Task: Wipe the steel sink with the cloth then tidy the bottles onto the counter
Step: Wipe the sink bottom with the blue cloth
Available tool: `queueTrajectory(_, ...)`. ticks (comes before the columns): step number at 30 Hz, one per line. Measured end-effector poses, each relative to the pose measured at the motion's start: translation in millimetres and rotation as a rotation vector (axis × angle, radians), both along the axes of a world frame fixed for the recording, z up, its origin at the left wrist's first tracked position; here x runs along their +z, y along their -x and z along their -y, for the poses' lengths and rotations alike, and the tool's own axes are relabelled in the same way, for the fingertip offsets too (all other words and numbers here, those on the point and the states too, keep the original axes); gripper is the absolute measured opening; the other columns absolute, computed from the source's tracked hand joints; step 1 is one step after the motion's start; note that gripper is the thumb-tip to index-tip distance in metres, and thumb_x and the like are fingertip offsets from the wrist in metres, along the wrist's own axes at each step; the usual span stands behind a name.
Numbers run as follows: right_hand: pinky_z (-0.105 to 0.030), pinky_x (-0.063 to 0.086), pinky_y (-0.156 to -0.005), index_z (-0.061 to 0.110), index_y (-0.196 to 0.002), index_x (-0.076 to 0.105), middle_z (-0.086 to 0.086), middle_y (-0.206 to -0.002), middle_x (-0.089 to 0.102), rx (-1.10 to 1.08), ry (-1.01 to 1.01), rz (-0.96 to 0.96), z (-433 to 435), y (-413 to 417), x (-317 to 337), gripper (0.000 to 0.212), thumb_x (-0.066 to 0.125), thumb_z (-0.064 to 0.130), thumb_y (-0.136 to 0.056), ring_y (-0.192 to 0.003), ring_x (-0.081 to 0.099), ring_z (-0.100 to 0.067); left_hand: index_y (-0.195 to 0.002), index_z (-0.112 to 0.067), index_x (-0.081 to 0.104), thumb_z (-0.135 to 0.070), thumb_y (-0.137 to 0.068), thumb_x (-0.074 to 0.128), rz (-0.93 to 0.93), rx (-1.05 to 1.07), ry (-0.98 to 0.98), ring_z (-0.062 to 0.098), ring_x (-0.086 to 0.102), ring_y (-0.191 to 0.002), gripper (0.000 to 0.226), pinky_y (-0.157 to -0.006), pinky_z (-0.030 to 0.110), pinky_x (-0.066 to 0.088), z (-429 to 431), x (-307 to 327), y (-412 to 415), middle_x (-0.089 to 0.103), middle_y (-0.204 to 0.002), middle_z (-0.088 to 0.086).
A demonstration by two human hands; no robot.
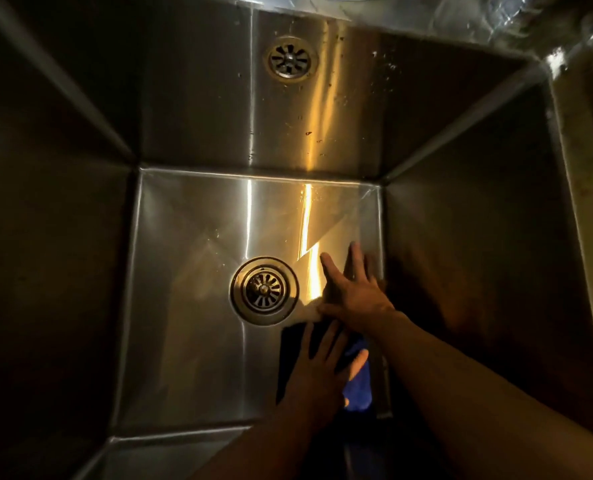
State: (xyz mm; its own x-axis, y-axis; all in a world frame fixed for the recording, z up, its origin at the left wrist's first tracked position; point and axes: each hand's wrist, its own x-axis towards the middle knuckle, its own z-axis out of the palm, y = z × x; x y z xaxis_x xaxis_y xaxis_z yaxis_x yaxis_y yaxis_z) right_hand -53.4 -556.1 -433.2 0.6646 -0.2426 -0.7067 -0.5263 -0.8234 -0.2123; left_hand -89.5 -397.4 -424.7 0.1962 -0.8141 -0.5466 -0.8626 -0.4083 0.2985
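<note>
You are in the wiping step, with both hands down on the floor of the steel sink, so keep the pressure flat and even. Your left hand lies palm-down on the cloth with its fingers straight and spread, pressing it rather than gripping it, which is a sound way to carry it across steel. The cloth is dark, with a blue fold showing by your left thumb. It lies at the near right of the floor, just beside the right wall and near the drain without covering it. Your right hand is also flat with its fingers apart, just beyond the left hand toward the back; I cannot tell in this light whether the cloth's edge reaches under its palm. I judge that long overlapping strokes toward the drain would serve best, then up the 4 walls, since droplets and specks show on the back wall around the overflow grille. Work the corner seams too. The bottles are not plainly in view; only blurred clear shapes show beyond the far right rim.
</note>
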Motion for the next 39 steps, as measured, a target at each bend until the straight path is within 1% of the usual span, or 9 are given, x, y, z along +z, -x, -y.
queueTrajectory(4,-0.06,0.015,-0.114,0.057,-0.14,-0.015,-0.003,-0.147,-0.045,0.024,0.025,0.014,1,4,-9,0.101,0.067,0.045,-0.082,-0.14,-0.021,-0.044,-0.137,-0.034,0.049,-0.068,-0.063,0.064,0.049,-0.083,0.099,0.026,0.037,-0.138,0.082,-0.105,0.057,0.035,-11,-20,5,0.044,-0.147,0.004)
queueTrajectory(9,-0.06,0.015,-0.114,0.055,-0.142,-0.011,-0.006,-0.15,-0.04,0.028,0.02,0.045,0,3,-9,0.103,0.069,0.046,-0.079,-0.14,-0.02,-0.046,-0.138,-0.041,0.043,-0.072,-0.07,0.055,-0.006,-0.093,0.072,0.019,0.034,-0.14,0.076,-0.109,0.051,0.006,-19,-11,-5,0.037,-0.151,-0.002)
queueTrajectory(11,-0.061,0.016,-0.113,0.057,-0.141,-0.011,-0.005,-0.15,-0.04,0.023,0.011,0.051,-1,2,-9,0.103,0.07,0.048,-0.078,-0.14,-0.021,-0.045,-0.146,-0.039,0.027,-0.064,-0.081,0.051,-0.001,-0.077,0.108,0.025,0.007,-0.147,0.074,-0.111,0.055,-0.011,-26,-11,-9,0.015,-0.159,0.0)
queueTrajectory(13,-0.063,0.014,-0.113,0.058,-0.14,-0.012,-0.004,-0.15,-0.041,0.024,0.015,0.045,0,2,-9,0.104,0.07,0.05,-0.077,-0.14,-0.023,-0.044,-0.15,-0.036,0.0,-0.051,-0.094,0.043,-0.068,-0.082,0.09,0.023,-0.037,-0.136,0.073,-0.101,0.053,-0.036,-40,-17,-15,-0.026,-0.155,-0.001)
queueTrajectory(14,-0.063,0.013,-0.113,0.059,-0.139,-0.013,-0.003,-0.149,-0.041,0.019,0.018,0.04,0,3,-9,0.104,0.07,0.051,-0.077,-0.139,-0.024,-0.044,-0.149,-0.036,-0.009,-0.049,-0.096,0.039,-0.088,-0.072,0.083,0.02,-0.047,-0.129,0.073,-0.096,0.05,-0.04,-50,-19,-20,-0.038,-0.149,-0.002)
queueTrajectory(21,-0.061,0.01,-0.115,0.056,-0.142,-0.007,-0.005,-0.151,-0.038,0.001,0.005,0.025,-1,1,-6,0.101,0.07,0.051,-0.078,-0.139,-0.023,-0.045,-0.133,-0.04,-0.034,-0.055,-0.096,0.03,0.023,-0.122,-0.199,0.02,-0.05,-0.124,0.075,-0.103,0.05,-0.031,-150,-10,-76,-0.048,-0.14,-0.003)
queueTrajectory(30,-0.066,0.006,-0.113,0.058,-0.14,-0.013,0.002,-0.147,-0.044,-0.013,0.017,-0.045,-3,0,-2,0.105,0.071,0.051,-0.078,-0.138,-0.029,-0.041,-0.14,-0.041,-0.029,-0.049,-0.098,0.036,0.178,-0.073,-0.56,0.023,-0.039,-0.135,0.079,-0.115,0.055,-0.011,-196,20,-105,-0.045,-0.145,0.0)
queueTrajectory(34,-0.064,0.004,-0.113,0.058,-0.14,-0.013,0.004,-0.146,-0.045,-0.026,-0.002,-0.054,-6,-1,-1,0.106,0.072,0.048,-0.078,-0.137,-0.03,-0.04,-0.133,-0.043,-0.036,-0.041,-0.096,0.044,0.109,0.166,-0.603,0.032,-0.041,-0.133,0.088,-0.115,0.057,-0.004,-197,25,-83,-0.052,-0.139,0.007)
queueTrajectory(39,-0.066,0.003,-0.112,0.057,-0.141,-0.013,0.003,-0.146,-0.046,-0.03,-0.01,-0.061,-5,-1,1,0.105,0.072,0.045,-0.079,-0.136,-0.032,-0.039,-0.13,-0.044,-0.04,-0.057,-0.095,0.033,-0.021,0.417,-0.629,0.039,-0.042,-0.13,0.082,-0.114,0.057,-0.011,-196,17,-65,-0.054,-0.135,0.015)
